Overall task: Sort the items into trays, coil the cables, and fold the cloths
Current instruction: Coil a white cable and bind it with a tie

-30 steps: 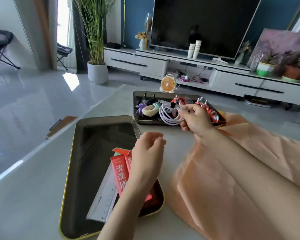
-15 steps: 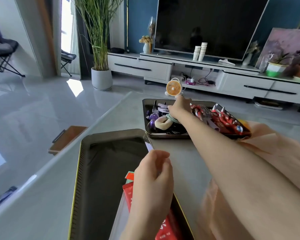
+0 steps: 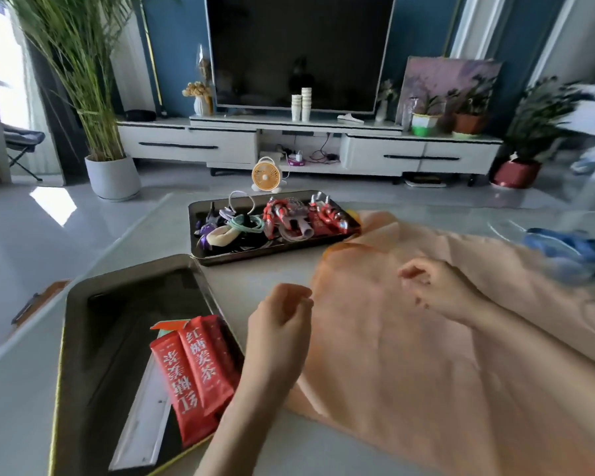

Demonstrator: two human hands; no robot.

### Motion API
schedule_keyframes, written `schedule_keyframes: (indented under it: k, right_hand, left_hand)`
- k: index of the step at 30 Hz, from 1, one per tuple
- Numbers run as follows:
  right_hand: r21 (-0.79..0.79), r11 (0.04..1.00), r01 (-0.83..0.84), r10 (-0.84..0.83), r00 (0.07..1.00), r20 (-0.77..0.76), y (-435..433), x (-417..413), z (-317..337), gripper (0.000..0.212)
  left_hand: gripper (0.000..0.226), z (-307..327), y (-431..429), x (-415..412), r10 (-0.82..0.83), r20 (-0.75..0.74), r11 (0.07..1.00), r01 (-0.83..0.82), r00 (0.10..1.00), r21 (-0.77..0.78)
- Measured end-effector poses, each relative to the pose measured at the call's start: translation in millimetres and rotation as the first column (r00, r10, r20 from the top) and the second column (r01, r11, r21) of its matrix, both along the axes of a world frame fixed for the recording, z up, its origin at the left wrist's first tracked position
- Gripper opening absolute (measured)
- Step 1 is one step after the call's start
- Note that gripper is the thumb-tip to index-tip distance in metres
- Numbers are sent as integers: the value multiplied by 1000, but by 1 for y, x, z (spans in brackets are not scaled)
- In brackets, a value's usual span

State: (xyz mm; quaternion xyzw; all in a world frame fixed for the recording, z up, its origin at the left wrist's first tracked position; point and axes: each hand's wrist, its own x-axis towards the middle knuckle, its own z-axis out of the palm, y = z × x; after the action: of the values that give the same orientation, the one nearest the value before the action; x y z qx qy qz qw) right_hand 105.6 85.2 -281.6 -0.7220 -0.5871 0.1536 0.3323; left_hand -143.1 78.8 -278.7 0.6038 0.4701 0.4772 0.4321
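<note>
A peach cloth (image 3: 409, 355) lies spread over the right half of the table. My right hand (image 3: 437, 292) hovers above it with loosely curled fingers, holding nothing. My left hand (image 3: 279, 324) hangs at the cloth's left edge, fingers relaxed and empty. The near tray (image 3: 83, 321) holds red sachets (image 3: 196, 369) and a metal ruler (image 3: 141, 417). The far tray (image 3: 272, 254) carries coiled cables (image 3: 244, 223), a white cable loop (image 3: 241, 201), hair ties and red packets (image 3: 327, 218).
A blue cloth (image 3: 571, 245) lies blurred at the table's right edge. Beyond the table stand a small orange fan (image 3: 266, 175) on the floor, a TV cabinet (image 3: 310, 146) and potted plants. The table's left edge runs diagonally past the near tray.
My right hand let go of the coiled white cable in the far tray and pulled back over the peach cloth. The view swung right; my left hand shifted to the cloth's edge.
</note>
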Motion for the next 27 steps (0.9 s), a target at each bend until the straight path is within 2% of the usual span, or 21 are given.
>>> schedule_keyframes:
  k: [3, 6, 8, 11, 15, 19, 21, 22, 25, 27]
  right_hand:
    - [32, 971, 238, -233, 965, -117, -71, 67, -4, 16]
    - [108, 856, 505, -476, 853, -213, -142, 123, -12, 21]
    - [147, 789, 597, -558, 795, -237, -177, 147, -24, 25]
    - [125, 756, 642, -625, 766, -150, -217, 175, -34, 14]
    - [141, 795, 590, -597, 802, 14, -245, 202, -38, 17]
    - [138, 879, 455, -476, 832, 284, -244, 223, -39, 41]
    - [106, 909, 404, -410, 819, 401, -236, 228, -43, 48]
    - [74, 915, 397, -384, 796, 467, -233, 231, -46, 47]
    - [-13, 899, 439, -347, 730, 589, -228, 241, -50, 29]
    - [-8, 905, 425, -326, 707, 627, -226, 242, -46, 21]
  left_hand:
    - [26, 4, -22, 28, -106, -49, 994, 106, 993, 2]
    - [26, -2, -58, 64, -206, -93, 978, 206, 974, -11]
    - [26, -15, -79, 78, -255, -113, 967, 255, 960, -21]
    - [30, -35, -109, 99, -292, -176, 955, 297, 940, 3]
    - [29, -49, -132, 133, -270, -258, 957, 287, 928, 30]
    - [30, -46, -145, 185, -273, -363, 943, 322, 891, 81]
    - [25, -44, -148, 201, -268, -435, 923, 359, 860, 141]
    - [19, -43, -148, 206, -260, -487, 909, 381, 834, 168]
    - [20, -44, -152, 219, -189, -694, 869, 447, 695, 212]
    - [20, -43, -154, 222, -161, -674, 872, 424, 721, 246]
